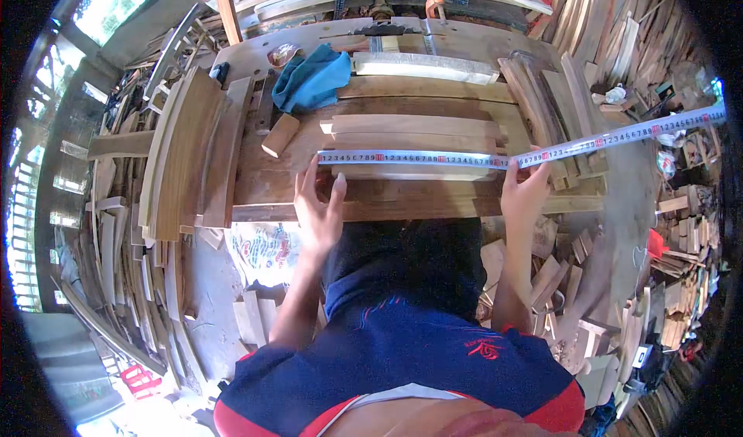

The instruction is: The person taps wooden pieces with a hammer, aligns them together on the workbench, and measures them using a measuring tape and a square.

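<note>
A white measuring tape (418, 158) with black numbers and red tens marks lies along pale wooden strips (418, 172) on the workbench. My left hand (319, 213) is at the tape's left end, its index finger by the end and its thumb apart, near the strip below. My right hand (525, 193) grips the tape between thumb and fingers near the strips' right end. Beyond that hand the tape bends and slopes up to the right, past the bench. More pale strips (418, 125) lie just behind the tape.
On the workbench (340, 31) are a blue cloth (312, 77), a small wood block (279, 135) and a light plank (426, 67). Boards are stacked at the left (182, 158) and right (534, 100). A clamp (435, 5) stands at the back. Wood offcuts crowd both sides.
</note>
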`<state>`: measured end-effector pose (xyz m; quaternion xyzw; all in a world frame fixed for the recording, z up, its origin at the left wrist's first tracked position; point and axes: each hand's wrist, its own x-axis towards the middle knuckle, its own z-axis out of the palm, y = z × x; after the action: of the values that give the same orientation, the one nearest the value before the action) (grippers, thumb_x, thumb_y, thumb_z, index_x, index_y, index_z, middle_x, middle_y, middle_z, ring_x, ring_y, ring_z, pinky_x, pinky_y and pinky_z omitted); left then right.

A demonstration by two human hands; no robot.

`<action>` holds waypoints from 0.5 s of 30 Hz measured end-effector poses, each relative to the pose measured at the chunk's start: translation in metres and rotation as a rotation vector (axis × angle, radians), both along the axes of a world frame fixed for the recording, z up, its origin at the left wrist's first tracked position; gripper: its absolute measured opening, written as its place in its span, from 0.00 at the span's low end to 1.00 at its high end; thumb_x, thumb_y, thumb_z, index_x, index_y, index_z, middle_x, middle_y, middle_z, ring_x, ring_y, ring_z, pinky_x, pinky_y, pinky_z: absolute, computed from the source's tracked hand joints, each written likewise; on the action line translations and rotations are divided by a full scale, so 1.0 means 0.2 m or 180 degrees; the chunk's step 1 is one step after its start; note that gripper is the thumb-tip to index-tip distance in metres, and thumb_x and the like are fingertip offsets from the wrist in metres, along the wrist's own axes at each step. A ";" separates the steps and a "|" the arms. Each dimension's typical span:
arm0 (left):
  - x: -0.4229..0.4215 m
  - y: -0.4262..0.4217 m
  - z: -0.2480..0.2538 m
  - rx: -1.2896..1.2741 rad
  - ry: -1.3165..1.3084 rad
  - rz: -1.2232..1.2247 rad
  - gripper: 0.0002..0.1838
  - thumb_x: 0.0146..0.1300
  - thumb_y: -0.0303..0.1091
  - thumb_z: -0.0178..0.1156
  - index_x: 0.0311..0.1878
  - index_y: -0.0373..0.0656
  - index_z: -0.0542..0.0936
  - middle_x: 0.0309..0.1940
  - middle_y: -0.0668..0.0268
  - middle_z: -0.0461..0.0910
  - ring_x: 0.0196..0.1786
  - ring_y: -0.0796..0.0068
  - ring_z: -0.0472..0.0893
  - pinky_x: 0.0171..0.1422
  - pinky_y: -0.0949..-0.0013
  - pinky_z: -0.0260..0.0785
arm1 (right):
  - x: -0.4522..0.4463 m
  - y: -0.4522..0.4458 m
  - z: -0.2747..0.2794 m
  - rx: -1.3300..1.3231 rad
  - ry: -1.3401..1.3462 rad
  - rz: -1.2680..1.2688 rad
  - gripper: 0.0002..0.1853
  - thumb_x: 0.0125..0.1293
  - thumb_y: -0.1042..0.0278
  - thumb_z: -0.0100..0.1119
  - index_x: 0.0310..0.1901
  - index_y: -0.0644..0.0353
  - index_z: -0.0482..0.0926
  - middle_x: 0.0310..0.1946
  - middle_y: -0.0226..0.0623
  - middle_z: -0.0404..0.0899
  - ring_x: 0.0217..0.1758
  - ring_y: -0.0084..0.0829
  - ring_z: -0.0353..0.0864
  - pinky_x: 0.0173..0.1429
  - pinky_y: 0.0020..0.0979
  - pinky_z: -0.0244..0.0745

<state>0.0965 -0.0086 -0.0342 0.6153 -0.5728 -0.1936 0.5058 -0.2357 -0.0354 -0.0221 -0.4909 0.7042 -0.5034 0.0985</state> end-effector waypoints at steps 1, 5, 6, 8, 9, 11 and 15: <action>0.00 0.00 -0.01 -0.0051 -0.0029 -0.0006 0.31 0.67 0.39 0.66 0.69 0.30 0.73 0.50 0.50 0.79 0.49 0.59 0.82 0.57 0.59 0.74 | 0.00 0.00 -0.01 -0.0076 0.0023 0.0003 0.25 0.68 0.74 0.63 0.65 0.63 0.68 0.43 0.50 0.83 0.45 0.47 0.87 0.46 0.45 0.80; 0.00 0.00 -0.02 -0.0210 -0.0237 0.0011 0.31 0.67 0.40 0.66 0.68 0.30 0.74 0.48 0.50 0.79 0.48 0.58 0.81 0.56 0.59 0.75 | -0.02 -0.02 -0.06 -0.0238 0.0465 -0.0088 0.25 0.67 0.74 0.64 0.65 0.61 0.68 0.41 0.49 0.83 0.40 0.46 0.86 0.44 0.45 0.79; 0.00 0.00 -0.02 -0.0233 -0.0317 0.0027 0.31 0.67 0.40 0.66 0.68 0.30 0.74 0.48 0.50 0.79 0.47 0.58 0.81 0.55 0.59 0.75 | -0.02 -0.02 -0.06 -0.0223 0.0448 -0.0098 0.25 0.67 0.73 0.64 0.65 0.61 0.68 0.41 0.49 0.83 0.39 0.46 0.86 0.43 0.45 0.79; 0.00 0.00 -0.01 -0.0266 -0.0276 0.0037 0.31 0.67 0.40 0.66 0.68 0.30 0.74 0.47 0.50 0.79 0.47 0.58 0.81 0.55 0.58 0.75 | 0.00 -0.02 -0.06 -0.0227 0.0369 -0.0116 0.25 0.67 0.73 0.64 0.64 0.60 0.69 0.40 0.48 0.82 0.38 0.47 0.85 0.43 0.46 0.78; -0.01 0.01 -0.01 -0.0282 -0.0251 0.0041 0.31 0.67 0.40 0.67 0.68 0.30 0.74 0.47 0.50 0.79 0.47 0.58 0.81 0.55 0.58 0.75 | 0.00 -0.02 -0.05 -0.0245 0.0312 -0.0123 0.25 0.67 0.73 0.64 0.64 0.60 0.69 0.39 0.48 0.82 0.38 0.47 0.85 0.44 0.47 0.78; 0.00 0.01 0.00 -0.0305 -0.0358 0.0042 0.31 0.67 0.39 0.67 0.68 0.30 0.74 0.47 0.50 0.79 0.47 0.57 0.81 0.55 0.58 0.75 | 0.01 -0.01 -0.04 -0.0273 0.0297 -0.0120 0.25 0.67 0.73 0.65 0.64 0.60 0.69 0.39 0.48 0.82 0.38 0.47 0.84 0.44 0.47 0.77; 0.00 0.02 0.00 -0.0204 -0.0344 0.0033 0.31 0.67 0.38 0.67 0.68 0.30 0.74 0.46 0.50 0.78 0.48 0.57 0.81 0.56 0.59 0.75 | 0.00 -0.01 -0.05 -0.0348 0.0538 -0.0079 0.26 0.66 0.73 0.65 0.65 0.60 0.69 0.39 0.48 0.82 0.39 0.47 0.85 0.44 0.47 0.78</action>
<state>0.0967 -0.0051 -0.0343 0.6113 -0.6020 -0.1390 0.4946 -0.2358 -0.0373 -0.0321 -0.5274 0.6875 -0.4991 0.0056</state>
